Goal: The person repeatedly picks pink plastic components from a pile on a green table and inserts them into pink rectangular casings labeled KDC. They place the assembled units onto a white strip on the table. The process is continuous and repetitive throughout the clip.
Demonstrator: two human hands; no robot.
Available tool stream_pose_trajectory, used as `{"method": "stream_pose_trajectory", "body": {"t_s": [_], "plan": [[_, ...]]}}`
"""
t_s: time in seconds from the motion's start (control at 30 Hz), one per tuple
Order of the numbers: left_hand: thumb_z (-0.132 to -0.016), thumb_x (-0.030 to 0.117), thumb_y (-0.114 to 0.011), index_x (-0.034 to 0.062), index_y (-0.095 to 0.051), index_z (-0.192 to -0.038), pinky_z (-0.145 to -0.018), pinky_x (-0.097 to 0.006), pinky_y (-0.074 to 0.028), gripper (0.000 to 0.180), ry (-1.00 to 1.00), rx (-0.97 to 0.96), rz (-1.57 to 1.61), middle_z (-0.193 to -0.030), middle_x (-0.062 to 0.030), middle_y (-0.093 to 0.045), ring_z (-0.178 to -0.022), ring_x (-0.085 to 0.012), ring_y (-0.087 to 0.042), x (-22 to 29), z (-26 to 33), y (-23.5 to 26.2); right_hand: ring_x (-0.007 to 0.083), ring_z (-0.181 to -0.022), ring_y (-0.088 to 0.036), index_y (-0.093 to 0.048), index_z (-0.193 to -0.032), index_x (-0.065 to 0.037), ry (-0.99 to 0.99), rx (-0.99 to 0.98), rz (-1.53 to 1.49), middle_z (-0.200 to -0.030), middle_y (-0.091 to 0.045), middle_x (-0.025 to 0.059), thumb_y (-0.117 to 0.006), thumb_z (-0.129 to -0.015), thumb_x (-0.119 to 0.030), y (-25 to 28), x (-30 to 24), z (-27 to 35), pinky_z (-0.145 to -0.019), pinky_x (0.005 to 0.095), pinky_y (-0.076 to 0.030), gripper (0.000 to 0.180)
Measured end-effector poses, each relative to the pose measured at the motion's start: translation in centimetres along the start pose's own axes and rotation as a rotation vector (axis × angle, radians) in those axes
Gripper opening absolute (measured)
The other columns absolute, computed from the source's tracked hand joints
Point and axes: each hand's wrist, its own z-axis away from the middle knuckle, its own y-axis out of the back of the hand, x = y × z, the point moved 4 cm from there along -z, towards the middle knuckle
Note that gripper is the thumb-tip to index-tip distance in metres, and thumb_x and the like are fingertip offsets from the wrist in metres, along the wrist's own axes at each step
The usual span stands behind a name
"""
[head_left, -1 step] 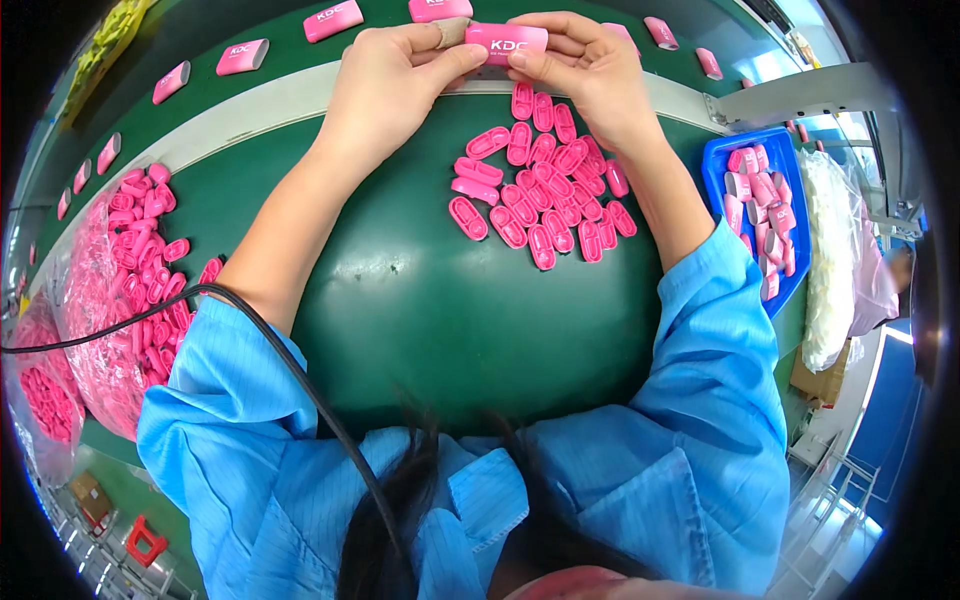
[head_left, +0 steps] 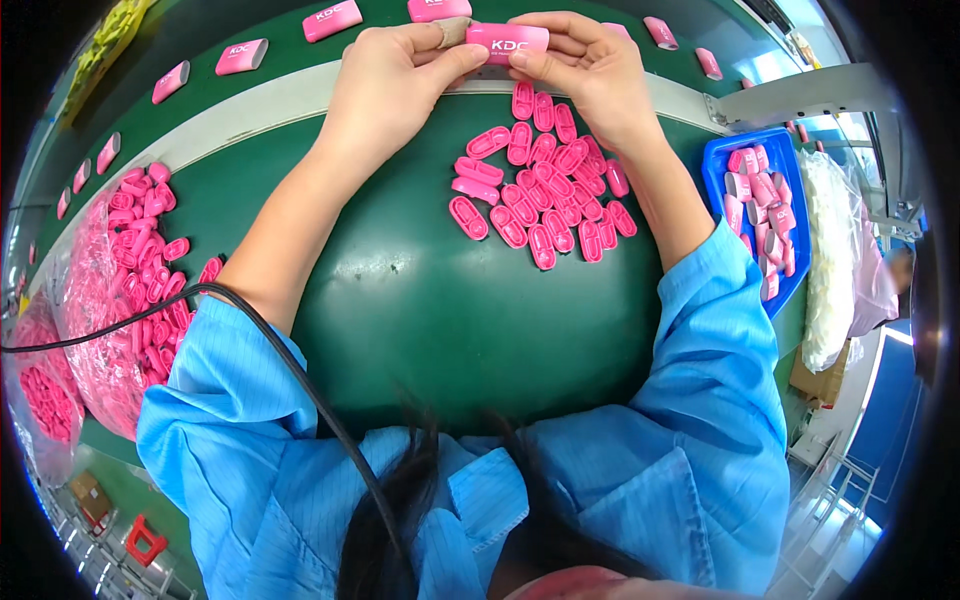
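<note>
One casing (head_left: 500,38) is resting between the fingers (head_left: 455,65); loose end caps (head_left: 551,180) are lying nearer, on the worktop (head_left: 420,320). Left of the fingers, a bag (head_left: 85,260) is holding more caps (head_left: 125,290); rightward, a tray (head_left: 714,165) is containing casings (head_left: 765,190). Beyond, further casings (head_left: 333,20) are lining the belt (head_left: 290,65).

Prob. factory (conveyor (head_left: 287,52), pink pts. (head_left: 551,182))

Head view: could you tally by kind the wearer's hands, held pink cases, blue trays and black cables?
Wearer's hands: 2 (left hand, right hand)
Pink case, held in both: 1
Blue tray: 1
Black cable: 1
Total: 5
The loose pink pieces overlap too much to count surely.
</note>
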Motion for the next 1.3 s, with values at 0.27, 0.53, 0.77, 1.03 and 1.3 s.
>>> {"method": "stream_pose_trajectory", "body": {"t_s": [0.27,0.53,0.77,1.03,1.3], "plan": [[-0.085,0.008,-0.056,0.0015,-0.062,-0.097,-0.058,-0.044,-0.049,0.015,-0.356,0.2,-0.413,-0.061,-0.0184,-0.059,-0.058,-0.0368,-0.061,2.0,1.3,-1.4,0.015,-0.091,-0.066,-0.058,-0.116,0.003,0.091,0.044,0.114,-0.103,-0.067,0.011,-0.068,-0.084,-0.003,-0.5,-0.4,0.7,-0.082,0.0245,-0.054,0.034],[-0.079,-0.002,-0.056,0.0022,-0.063,-0.107,-0.085,-0.04,-0.049,0.029,-0.783,0.192,-0.531,-0.103,-0.0152,-0.065,-0.098,-0.0326,-0.06,4.2,0.7,-1.4,0.0104,-0.081,-0.062,-0.063,-0.104,0.005,0.112,-0.055,0.365,-0.09,-0.068,0.0084,-0.067,-0.083,-0.008,2.0,1.4,-6.3,-0.073,0.0256,-0.051,0.024],[-0.079,0.004,-0.061,0.0082,-0.067,-0.102,-0.087,-0.036,-0.05,0.024,-0.802,-0.28,-0.741,-0.103,-0.0095,-0.066,-0.097,-0.0294,-0.061,1.9,0.4,-4.0,0.0357,-0.083,-0.065,-0.066,-0.102,0.001,0.233,0.138,1.042,-0.091,-0.067,0.0204,-0.059,-0.085,-0.022,7.7,1.1,-6.4,-0.076,0.0376,-0.052,0.03],[-0.083,0.014,-0.065,0.0063,-0.068,-0.098,-0.071,-0.038,-0.051,0.017,-0.266,-0.04,-0.456,-0.089,-0.0105,-0.064,-0.08,-0.0295,-0.062,2.8,0.3,-1.4,0.0187,-0.071,-0.063,-0.06,-0.11,0.003,-0.027,0.167,0.703,-0.078,-0.066,0.0126,-0.068,-0.083,-0.014,6.9,-0.8,-1.5,-0.065,0.0292,-0.051,0.032],[-0.086,0.009,-0.066,-0.0008,-0.058,-0.121,-0.077,-0.025,-0.054,0.037,0.098,-0.076,0.437,-0.102,-0.0128,-0.067,-0.085,-0.0163,-0.067,-0.7,-0.3,-0.9,0.0122,-0.08,-0.064,-0.055,-0.115,0.003,-0.179,-0.013,-0.301,-0.093,-0.066,0.0081,-0.064,-0.087,-0.003,0.3,-0.3,0.1,-0.072,0.0236,-0.054,0.03]]}}
